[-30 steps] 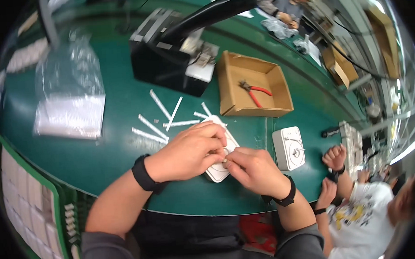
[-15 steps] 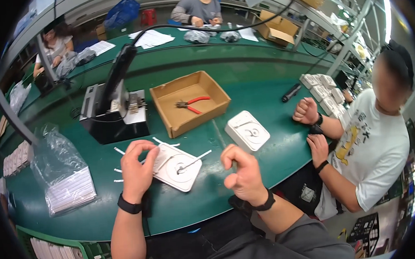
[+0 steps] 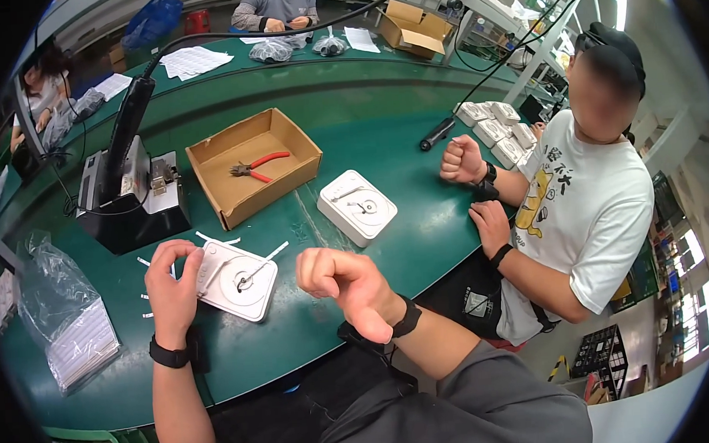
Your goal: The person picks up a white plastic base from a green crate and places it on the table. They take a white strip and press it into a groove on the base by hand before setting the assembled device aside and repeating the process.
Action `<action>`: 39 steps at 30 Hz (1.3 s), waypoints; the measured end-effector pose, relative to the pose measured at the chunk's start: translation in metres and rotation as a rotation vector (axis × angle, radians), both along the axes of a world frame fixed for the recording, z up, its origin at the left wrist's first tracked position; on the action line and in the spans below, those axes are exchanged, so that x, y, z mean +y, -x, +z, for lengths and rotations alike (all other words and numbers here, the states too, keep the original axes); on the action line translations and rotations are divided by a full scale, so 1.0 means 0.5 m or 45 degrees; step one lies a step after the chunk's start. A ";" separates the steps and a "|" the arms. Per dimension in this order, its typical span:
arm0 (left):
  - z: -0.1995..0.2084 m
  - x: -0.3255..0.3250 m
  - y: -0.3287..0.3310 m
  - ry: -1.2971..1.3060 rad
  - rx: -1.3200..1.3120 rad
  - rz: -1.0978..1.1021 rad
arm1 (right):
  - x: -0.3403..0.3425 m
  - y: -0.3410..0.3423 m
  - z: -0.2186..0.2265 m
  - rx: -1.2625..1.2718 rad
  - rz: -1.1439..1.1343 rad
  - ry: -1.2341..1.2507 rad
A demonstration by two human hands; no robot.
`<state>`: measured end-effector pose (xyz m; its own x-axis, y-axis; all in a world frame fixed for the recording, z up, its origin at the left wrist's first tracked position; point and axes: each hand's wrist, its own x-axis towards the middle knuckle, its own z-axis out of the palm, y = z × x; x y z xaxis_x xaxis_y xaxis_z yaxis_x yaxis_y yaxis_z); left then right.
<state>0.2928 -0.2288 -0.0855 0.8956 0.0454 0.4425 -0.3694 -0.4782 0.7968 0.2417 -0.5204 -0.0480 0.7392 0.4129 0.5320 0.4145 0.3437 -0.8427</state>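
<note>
My left hand is at the upper left corner of a flat white plastic case with a round recess. Its thumb and index tips nearly meet there; whether they pinch anything is hidden. Across the case's right side slants a narrow white strip, and several more strips stick out around its left and far edges. My right hand is raised to the right of that case, fingers curled in a loose fist, thumb apart, nothing visible in it. Beyond it stands a second, thicker white case with a similar round recess.
An open cardboard box holds red-handled cutters. Left of it stands a black machine; a plastic bag of white parts lies nearer. At right, a co-worker's fists and forearms rest by the table edge, near stacked white cases.
The whole view has swung to the right, so the table's things sit further left. My right hand has turned, its fingers more tucked in. My left hand stays by the flat case.
</note>
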 end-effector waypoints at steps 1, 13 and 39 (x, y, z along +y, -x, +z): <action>-0.001 0.000 0.000 -0.007 0.005 0.004 | -0.001 -0.001 -0.001 0.001 -0.002 0.002; 0.128 -0.137 0.205 0.093 -0.099 -0.263 | -0.052 -0.002 0.019 -0.798 -0.942 0.289; 0.117 -0.424 0.318 0.184 -0.190 -0.358 | -0.176 0.113 -0.031 -1.252 -1.593 0.525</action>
